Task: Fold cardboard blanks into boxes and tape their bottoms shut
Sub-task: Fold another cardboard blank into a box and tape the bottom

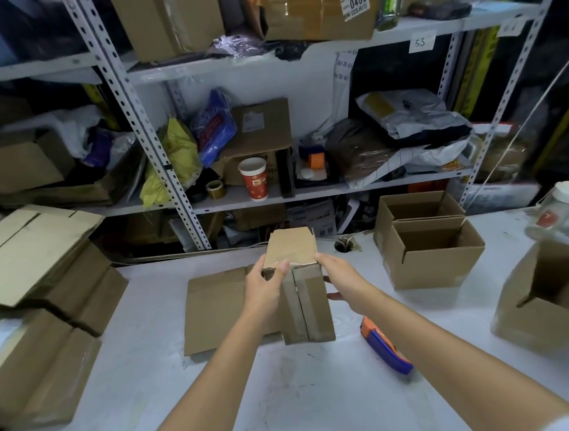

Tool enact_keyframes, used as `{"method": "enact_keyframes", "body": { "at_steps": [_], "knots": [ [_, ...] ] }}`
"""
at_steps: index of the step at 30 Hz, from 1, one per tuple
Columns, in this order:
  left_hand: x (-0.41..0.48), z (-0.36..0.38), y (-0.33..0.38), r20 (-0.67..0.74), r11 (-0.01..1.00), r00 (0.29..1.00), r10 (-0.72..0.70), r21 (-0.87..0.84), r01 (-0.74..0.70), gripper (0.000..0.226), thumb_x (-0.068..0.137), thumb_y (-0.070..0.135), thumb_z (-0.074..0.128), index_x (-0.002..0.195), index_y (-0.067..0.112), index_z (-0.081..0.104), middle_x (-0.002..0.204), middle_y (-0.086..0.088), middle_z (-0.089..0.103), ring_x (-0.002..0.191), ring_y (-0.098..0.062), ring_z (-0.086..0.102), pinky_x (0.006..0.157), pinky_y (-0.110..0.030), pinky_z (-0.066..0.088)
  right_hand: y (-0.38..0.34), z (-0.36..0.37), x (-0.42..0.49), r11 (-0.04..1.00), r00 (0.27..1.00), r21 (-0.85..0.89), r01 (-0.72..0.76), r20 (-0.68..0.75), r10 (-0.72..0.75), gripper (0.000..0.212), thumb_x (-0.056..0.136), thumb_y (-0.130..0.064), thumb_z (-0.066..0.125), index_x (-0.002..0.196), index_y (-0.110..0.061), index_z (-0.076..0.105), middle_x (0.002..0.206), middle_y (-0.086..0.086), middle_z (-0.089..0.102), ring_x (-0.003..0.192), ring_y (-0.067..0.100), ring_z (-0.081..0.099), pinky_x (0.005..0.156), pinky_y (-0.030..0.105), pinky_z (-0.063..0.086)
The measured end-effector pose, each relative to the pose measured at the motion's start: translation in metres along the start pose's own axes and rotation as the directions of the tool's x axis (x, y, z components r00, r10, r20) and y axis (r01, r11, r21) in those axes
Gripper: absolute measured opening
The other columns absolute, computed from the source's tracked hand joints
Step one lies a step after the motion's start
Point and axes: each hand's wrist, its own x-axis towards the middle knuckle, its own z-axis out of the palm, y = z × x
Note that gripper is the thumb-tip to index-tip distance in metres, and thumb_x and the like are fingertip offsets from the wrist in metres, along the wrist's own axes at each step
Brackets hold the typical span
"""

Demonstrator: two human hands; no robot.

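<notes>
A small brown cardboard box [309,302] is held above the white table [291,386], its bottom seam facing me with clear tape running down it. My left hand [265,285] grips the box's left side, thumb along the top edge. My right hand [340,275] holds the right side, fingers reaching behind it. A flat cardboard blank [215,310] lies on the table under and left of the box. An orange and blue tape dispenser [384,349] lies on the table to the right of the box.
Folded open boxes stand at the right [431,254] and far right [548,298]. Stacks of flat blanks [35,257] and a taped bundle [24,368] fill the left. A plastic jar [557,208] sits at the back right. Cluttered metal shelving [152,141] rises behind the table.
</notes>
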Motion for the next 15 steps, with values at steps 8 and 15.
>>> {"method": "enact_keyframes", "body": {
  "at_steps": [8,15],
  "knots": [
    [0.004,0.006,0.007,0.068,0.999,0.998,0.009,-0.043,-0.006,0.055,0.089,0.043,0.069,0.139,0.029,0.053,0.131,0.016,0.061,0.12,-0.007,0.055,0.106,-0.035,0.045,0.003,-0.004,0.008,1.0,1.0,0.025,0.018,0.022,-0.018,0.028,0.104,-0.04,0.043,0.125,-0.032,0.06,0.115,-0.005,0.068,0.106,0.014,0.062,0.081,0.034,0.05],
    [0.017,-0.001,0.017,0.131,0.973,0.982,-0.133,-0.17,0.155,0.046,0.1,0.038,0.055,0.143,0.02,0.054,0.138,0.003,0.06,0.119,-0.013,0.06,0.103,-0.034,0.051,0.004,-0.014,0.016,0.992,0.997,0.097,0.078,0.009,-0.079,0.024,0.105,-0.031,0.045,0.119,-0.03,0.064,0.106,-0.006,0.07,0.095,0.012,0.063,0.086,0.036,0.052]
  ]
}}
